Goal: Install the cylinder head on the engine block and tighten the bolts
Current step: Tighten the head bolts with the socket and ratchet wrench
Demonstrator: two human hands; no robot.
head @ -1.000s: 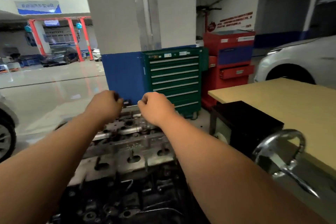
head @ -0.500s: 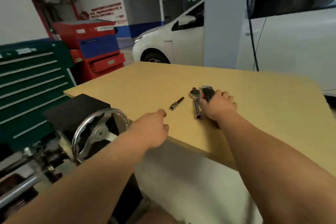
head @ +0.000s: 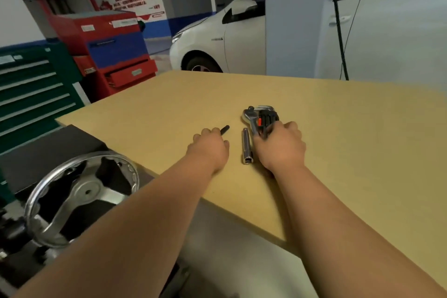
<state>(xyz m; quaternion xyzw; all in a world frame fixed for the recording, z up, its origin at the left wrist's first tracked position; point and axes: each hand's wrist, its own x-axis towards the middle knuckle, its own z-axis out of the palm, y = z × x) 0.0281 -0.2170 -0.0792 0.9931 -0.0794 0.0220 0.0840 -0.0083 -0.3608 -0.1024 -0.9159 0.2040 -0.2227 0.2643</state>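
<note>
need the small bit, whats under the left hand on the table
A dark tip of the bit pokes out past the left hand, lying on the table. The hand covers the rest of the bit, so its length and whether the fingers grip it can't be seen.

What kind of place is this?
Most likely a car repair garage or workshop. A white car is parked indoors, drawer-type tool cabinets, green and red, stand by the wall, and a ratchet wrench and a socket lie on the workbench.
</note>
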